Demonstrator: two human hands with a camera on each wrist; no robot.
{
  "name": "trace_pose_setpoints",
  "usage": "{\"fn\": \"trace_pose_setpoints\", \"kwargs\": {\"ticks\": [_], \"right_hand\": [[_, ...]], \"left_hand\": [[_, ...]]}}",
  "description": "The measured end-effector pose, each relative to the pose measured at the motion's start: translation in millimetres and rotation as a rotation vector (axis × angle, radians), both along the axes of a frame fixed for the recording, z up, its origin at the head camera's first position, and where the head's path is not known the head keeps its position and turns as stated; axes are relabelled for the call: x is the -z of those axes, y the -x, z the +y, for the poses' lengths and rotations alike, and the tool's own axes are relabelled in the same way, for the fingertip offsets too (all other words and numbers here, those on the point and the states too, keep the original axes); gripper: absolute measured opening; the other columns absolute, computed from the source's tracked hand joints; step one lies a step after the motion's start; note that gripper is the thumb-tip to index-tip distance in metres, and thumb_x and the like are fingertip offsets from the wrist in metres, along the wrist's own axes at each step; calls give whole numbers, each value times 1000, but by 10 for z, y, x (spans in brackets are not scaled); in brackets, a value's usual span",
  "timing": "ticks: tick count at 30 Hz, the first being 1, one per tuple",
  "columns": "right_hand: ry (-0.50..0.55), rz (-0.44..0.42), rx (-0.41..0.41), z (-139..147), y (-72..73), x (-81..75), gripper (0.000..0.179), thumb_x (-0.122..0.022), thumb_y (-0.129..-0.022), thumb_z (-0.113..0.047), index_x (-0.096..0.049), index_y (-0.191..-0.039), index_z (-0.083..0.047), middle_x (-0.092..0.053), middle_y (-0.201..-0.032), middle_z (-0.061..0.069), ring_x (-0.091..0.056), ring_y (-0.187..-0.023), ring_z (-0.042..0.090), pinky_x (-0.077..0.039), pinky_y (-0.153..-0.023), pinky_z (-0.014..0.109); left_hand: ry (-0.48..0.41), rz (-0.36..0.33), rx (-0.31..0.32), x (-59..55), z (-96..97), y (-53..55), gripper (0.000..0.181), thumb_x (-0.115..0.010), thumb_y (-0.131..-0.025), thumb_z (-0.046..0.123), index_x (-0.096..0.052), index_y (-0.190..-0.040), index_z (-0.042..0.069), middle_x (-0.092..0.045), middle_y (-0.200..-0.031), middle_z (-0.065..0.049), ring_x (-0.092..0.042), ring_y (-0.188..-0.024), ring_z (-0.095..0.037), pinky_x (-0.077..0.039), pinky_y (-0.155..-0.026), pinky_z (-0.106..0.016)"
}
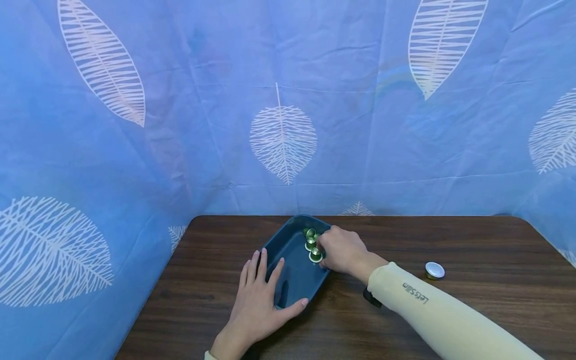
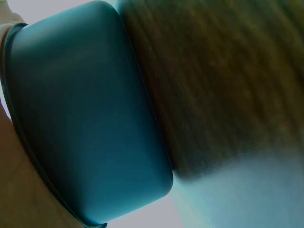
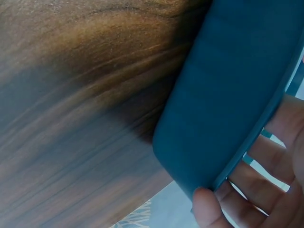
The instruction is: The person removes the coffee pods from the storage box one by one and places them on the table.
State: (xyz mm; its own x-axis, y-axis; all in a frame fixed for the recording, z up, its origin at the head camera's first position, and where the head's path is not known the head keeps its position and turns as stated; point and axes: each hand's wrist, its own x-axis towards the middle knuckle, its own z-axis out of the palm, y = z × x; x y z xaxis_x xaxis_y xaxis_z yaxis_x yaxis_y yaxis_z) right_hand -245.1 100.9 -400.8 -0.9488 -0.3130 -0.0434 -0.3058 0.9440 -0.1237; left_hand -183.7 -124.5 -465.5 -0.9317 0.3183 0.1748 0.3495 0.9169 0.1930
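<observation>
1. At least 3 little green cups (image 1: 316,255) are inside the blue tray (image 1: 294,282), over on its right side, toward the far end.
2. They stand close together, so I think a bump from my fingers could knock 1 over, and then the next.
3. My right hand (image 1: 343,250) reaches over the tray's right rim, right beside the cups, with its fingers bent. I can't tell if it holds a cup.
4. My left hand (image 1: 256,305) is spread wide at the tray's near left side, touching the rim and gripping nothing. If either hand pushes hard, the tray might slide.
5. Another cup (image 1: 434,270) sits alone on the brown table (image 1: 202,285), well to the right. My sleeve (image 1: 443,307) could brush it.
</observation>
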Motion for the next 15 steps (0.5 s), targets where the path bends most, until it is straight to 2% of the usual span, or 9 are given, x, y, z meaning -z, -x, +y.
{"fn": "trace_pose_setpoints", "kwargs": {"ticks": [6,15], "right_hand": [[-12,-8,15,-23,11,14,7,-78,-78,-19,-73,-82,-20,-62,-76,-7,-54,-71,9,-48,-54,34],[-43,13,24,-27,53,34,18,-78,-77,-18,-64,-67,-22,-55,-64,-8,-50,-61,9,-46,-50,34]], "left_hand": [[-17,-5,6,-16,2,1,100,-32,-72,93,-34,-151,31,-13,-163,-11,-7,-150,-32,-13,-117,-59],[-8,-12,5,-18,-6,-2,100,-31,-72,93,-34,-151,32,-12,-163,-11,-7,-151,-31,-14,-118,-57]]}}
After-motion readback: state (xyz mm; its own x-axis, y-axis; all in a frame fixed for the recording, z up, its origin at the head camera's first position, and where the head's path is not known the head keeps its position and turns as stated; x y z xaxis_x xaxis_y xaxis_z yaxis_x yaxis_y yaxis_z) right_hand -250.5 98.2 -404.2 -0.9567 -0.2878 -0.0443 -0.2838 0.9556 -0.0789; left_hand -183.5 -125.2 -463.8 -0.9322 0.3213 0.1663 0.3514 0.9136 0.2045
